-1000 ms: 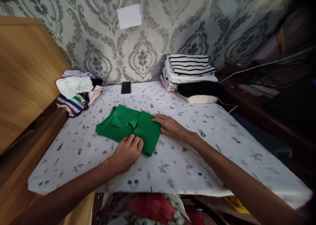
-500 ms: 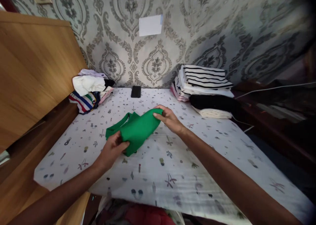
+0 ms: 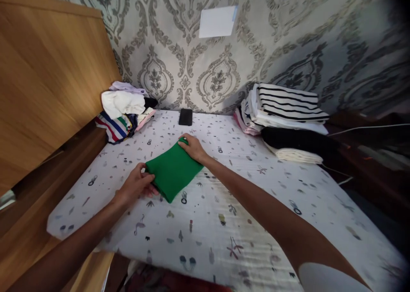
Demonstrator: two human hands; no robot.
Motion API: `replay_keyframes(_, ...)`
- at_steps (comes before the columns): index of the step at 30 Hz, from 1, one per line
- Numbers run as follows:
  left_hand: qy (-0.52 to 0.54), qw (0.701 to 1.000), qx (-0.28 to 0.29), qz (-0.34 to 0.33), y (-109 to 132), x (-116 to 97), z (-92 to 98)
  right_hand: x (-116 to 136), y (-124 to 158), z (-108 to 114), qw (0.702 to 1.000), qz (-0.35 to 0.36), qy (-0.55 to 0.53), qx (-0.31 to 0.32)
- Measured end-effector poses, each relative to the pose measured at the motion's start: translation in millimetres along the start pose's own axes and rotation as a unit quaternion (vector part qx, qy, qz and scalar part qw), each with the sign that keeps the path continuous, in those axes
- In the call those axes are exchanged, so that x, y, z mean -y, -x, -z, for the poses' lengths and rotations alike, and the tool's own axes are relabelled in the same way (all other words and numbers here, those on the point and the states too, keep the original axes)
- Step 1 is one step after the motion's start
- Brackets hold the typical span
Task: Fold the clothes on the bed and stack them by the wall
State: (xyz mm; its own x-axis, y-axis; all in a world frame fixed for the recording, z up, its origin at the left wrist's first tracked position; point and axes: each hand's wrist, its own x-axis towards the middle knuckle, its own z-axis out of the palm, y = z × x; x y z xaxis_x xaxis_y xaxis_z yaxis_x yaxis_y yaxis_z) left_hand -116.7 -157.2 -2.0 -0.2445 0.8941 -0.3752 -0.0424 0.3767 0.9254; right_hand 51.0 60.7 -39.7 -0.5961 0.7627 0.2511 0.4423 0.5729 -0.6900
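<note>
A green garment (image 3: 174,168), folded into a small flat square, lies on the patterned white sheet (image 3: 205,223) in front of me. My left hand (image 3: 137,183) pinches its near left corner between thumb and fingers, some of them tucked beneath the cloth. At the far corner my right hand (image 3: 191,147) grips the edge, with the fingers bent over the fabric. What kind of garment it is cannot be made out in its folded state.
A loose heap of clothes (image 3: 123,106) sits at the back left beside a wooden panel (image 3: 54,78). A black phone-like object (image 3: 185,117) lies near the wall. At the back right stands a folded stack with a striped cloth (image 3: 288,101) on top, beside black cloth (image 3: 294,141) and cream cloth (image 3: 297,155).
The garment's strap-like part has gone out of sight, and the cloth now lies as a flatter square. My right hand has moved left with its edge. The view has shifted slightly.
</note>
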Motion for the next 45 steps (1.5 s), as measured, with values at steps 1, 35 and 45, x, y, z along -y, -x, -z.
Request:
replay_keyframes(1,-0.053,0.998,0.001,-0.016,0.9,-1.2,3.9,1.2,-0.3,0.1,1.000,0.004,0.010,0.006)
replay_keyframes(35,-0.377,0.902,-0.028,-0.209,-114.9,-29.4,-9.1,13.7,34.7,20.0,0.982,-0.181,0.033,-0.050)
replay_keyframes(45,-0.309,0.949,0.057,-0.041,-126.6,-61.2,-50.1,38.5,166.2,-2.6,0.869,-0.284,-0.361,-0.185)
